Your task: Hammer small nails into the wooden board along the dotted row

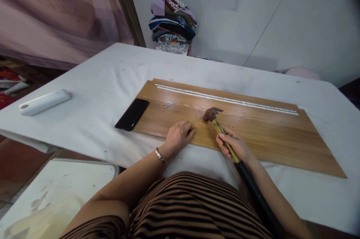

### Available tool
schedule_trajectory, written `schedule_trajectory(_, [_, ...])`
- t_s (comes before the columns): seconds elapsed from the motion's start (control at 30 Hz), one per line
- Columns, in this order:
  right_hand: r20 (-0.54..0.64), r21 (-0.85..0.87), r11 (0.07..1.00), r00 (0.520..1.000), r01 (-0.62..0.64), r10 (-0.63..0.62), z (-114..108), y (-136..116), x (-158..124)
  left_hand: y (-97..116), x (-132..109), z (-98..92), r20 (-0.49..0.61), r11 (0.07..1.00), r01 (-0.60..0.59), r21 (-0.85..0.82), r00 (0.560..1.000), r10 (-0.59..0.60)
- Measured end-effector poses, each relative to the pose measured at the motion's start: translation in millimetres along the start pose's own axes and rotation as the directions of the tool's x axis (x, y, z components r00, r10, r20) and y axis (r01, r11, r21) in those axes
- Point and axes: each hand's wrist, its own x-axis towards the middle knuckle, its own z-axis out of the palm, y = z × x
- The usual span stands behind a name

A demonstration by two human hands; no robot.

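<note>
A long wooden board (pixel 267 130) lies on the white-covered table, with two thin white strips (pixel 225 99) along its far side. My right hand (pixel 232 143) is wrapped round the yellow shaft of a claw hammer (pixel 215 117), whose rusty head is over the middle of the board. Small dark dots in a row mark the wood on both sides of the head. My left hand (pixel 180 134) rests on the board's near edge with its fingers curled; whether it holds anything is hidden. Several loose nails (pixel 168 104) lie on the board's left part.
A black phone (pixel 132 114) overlaps the board's left end. Farther left on the table (pixel 92 81) lies a white handle-like object (pixel 45 102). Folded clothes (pixel 173 21) are stacked behind the table, against the wall. A white surface (pixel 64 186) stands at the lower left.
</note>
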Motion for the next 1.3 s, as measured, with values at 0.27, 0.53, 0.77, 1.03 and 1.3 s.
schedule_trajectory(0.27, [-0.023,0.006,1.000,1.000,-0.013,0.013,-2.3,4.8,0.7,-1.9,0.0,4.6,-0.009,0.999,-0.007,0.031,1.000,0.007])
schedule_trajectory(0.53, [-0.012,-0.004,1.000,1.000,-0.008,0.008,-0.2,3.1,1.2,-2.9,-0.2,5.3,0.000,1.000,-0.010,0.011,1.000,0.010])
schedule_trajectory(0.77, [-0.011,-0.015,0.999,1.000,-0.029,0.028,-2.8,4.2,1.9,-4.9,-0.6,7.9,-0.005,1.000,-0.016,-0.003,1.000,0.016])
schedule_trajectory(1.03, [-0.029,0.024,1.000,1.000,-0.008,0.008,-1.4,1.2,0.5,-4.0,0.2,5.6,0.003,1.000,-0.003,0.007,1.000,0.002])
schedule_trajectory(1.3, [-0.008,0.012,1.000,1.000,0.004,-0.003,0.3,0.7,2.6,-0.9,-0.6,1.5,-0.009,1.000,-0.001,-0.013,1.000,0.001])
